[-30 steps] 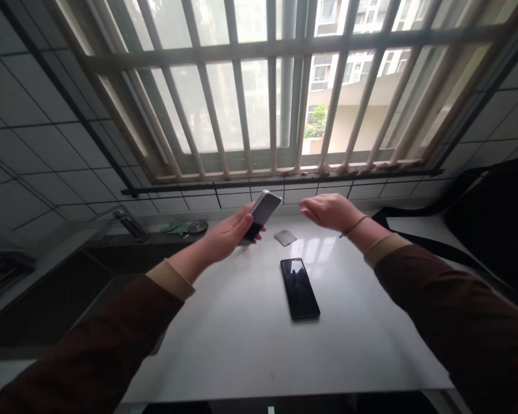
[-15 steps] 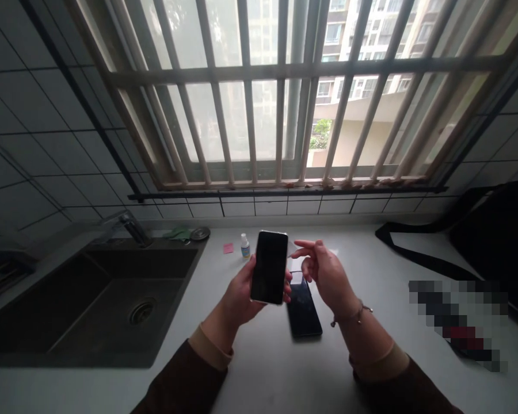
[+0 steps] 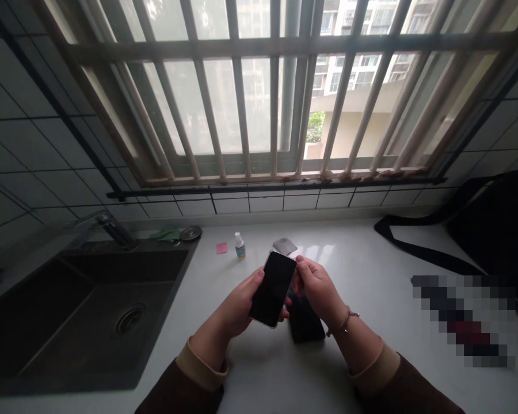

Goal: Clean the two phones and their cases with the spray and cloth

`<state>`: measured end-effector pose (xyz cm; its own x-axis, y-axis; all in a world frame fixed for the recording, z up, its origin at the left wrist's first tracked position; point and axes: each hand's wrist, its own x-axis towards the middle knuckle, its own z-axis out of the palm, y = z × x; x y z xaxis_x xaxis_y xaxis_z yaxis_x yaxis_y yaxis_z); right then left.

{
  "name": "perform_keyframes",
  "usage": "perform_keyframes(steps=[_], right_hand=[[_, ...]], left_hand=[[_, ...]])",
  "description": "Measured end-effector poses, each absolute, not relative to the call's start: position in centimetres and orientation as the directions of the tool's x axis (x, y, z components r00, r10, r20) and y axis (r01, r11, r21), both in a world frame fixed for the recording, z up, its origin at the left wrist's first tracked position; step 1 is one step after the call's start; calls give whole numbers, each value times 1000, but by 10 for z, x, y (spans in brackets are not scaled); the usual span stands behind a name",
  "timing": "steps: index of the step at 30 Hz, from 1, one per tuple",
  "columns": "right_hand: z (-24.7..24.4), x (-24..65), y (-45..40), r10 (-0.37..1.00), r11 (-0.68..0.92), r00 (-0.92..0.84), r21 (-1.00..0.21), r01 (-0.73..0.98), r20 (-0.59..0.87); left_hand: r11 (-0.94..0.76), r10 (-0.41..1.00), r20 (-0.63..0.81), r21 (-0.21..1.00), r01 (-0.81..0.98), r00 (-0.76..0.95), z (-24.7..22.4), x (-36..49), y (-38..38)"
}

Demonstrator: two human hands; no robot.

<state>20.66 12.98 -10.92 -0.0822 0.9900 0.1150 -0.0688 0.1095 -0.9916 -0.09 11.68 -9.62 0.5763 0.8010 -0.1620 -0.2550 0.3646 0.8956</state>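
My left hand (image 3: 236,303) holds a black-screened smartphone (image 3: 273,289) tilted above the white counter (image 3: 259,368), its fingers behind the phone. My right hand (image 3: 317,286) grips the phone's right edge near the top corner. Under both hands lies a second dark smartphone (image 3: 303,325), partly hidden by the held phone and my right hand. A small grey flat packet (image 3: 285,246) lies just beyond my fingers, and a small white-capped bottle (image 3: 240,246) stands to its left.
A pink sticky note (image 3: 221,248) lies left of the bottle. A dark sink (image 3: 99,310) with a faucet (image 3: 116,230) is set in the counter at left, and a green cloth (image 3: 168,234) lies behind it. A black bag (image 3: 492,224) sits at right, below the barred window (image 3: 259,98).
My right hand has moved left from its open pose and closed on the phone's edge. The held phone now leans to the left. The view has tipped down since the earliest frame.
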Motion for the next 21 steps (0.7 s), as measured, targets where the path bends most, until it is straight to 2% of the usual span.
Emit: perform_keyframes(steps=[3, 8, 13, 17, 21], right_hand=[[-110, 206, 130, 987, 142, -72, -990, 3, 142], [-111, 205, 128, 991, 117, -74, -991, 71, 112], [-111, 203, 127, 991, 125, -63, -981, 147, 117], [-113, 203, 128, 989, 147, -28, -968, 204, 144], [-116, 204, 129, 984, 174, -12, -964, 200, 175]], left_hand=[[284, 849, -165, 944, -168, 502, -100, -1, 121], [-6, 919, -18, 998, 60, 393, -102, -4, 126], [-92, 928, 46, 990, 107, 371, -104, 2, 123], [-213, 948, 127, 936, 281, 293, -104, 10, 116], [-299, 932, 189, 883, 362, 308, -103, 13, 111]])
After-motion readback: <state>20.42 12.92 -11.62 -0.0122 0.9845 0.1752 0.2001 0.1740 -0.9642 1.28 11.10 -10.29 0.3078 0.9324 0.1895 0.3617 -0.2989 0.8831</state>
